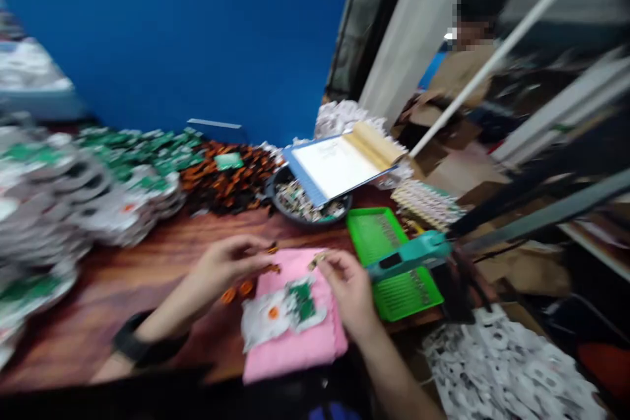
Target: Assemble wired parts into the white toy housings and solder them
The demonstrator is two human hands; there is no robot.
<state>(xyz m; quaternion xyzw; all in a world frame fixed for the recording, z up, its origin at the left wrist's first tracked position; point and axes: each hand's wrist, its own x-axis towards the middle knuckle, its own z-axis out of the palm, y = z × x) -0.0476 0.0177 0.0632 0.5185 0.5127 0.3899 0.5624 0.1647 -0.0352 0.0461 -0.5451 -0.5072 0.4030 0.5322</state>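
Observation:
My left hand [235, 257], with a dark band on its wrist, pinches a small orange-and-black piece [272, 268] over the far left edge of a folded pink cloth [290, 364]. Between the fingertips of my right hand [348, 285] is a small beige part [317, 260], blurred, its kind unclear. Below both hands a white plastic housing [258, 329] lies on the cloth, with an orange spot in it. A green circuit board [302, 300] sits at the housing's right part. Small round orange pieces [246, 287] rest on the table left of the cloth.
Stacked white housings [54, 210] crowd the left. Behind lie green boards [142, 147], orange-and-black pieces [231, 177], and a dark bowl [295, 213] under a clipboard [335, 167]. A teal electric screwdriver [413, 254] crosses a green tray [394, 305] at right. A person [467, 65] is beyond.

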